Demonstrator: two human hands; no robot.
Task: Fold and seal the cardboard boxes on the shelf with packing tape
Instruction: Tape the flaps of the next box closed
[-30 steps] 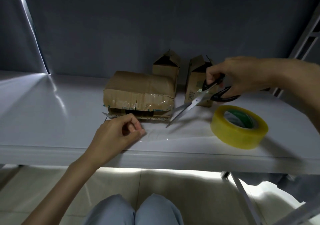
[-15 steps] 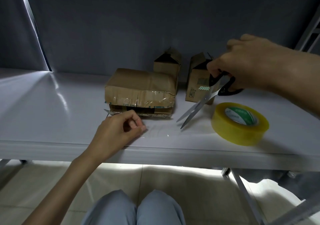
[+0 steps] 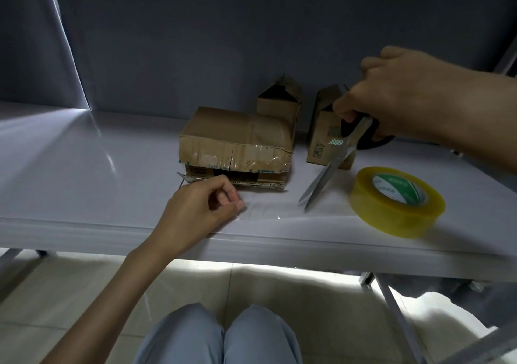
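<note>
A: Shelf, white, carrying what?

B: Flattened cardboard box, taped along its front edge, at centre. Behind it, two small upright boxes: one at its rear right corner, another to its right, both with top flaps unsealed.

A: Tape?

B: Yellow packing tape roll lies flat, right of the flattened box, near the shelf's front edge. A clear tape strip runs in front of the box.

A: Hands?

B: Left hand, just in front of the flattened box, fingers curled, pinching the strip's end. Right hand grips black-handled scissors, blades slightly parted, tips pointing down at the strip.
</note>
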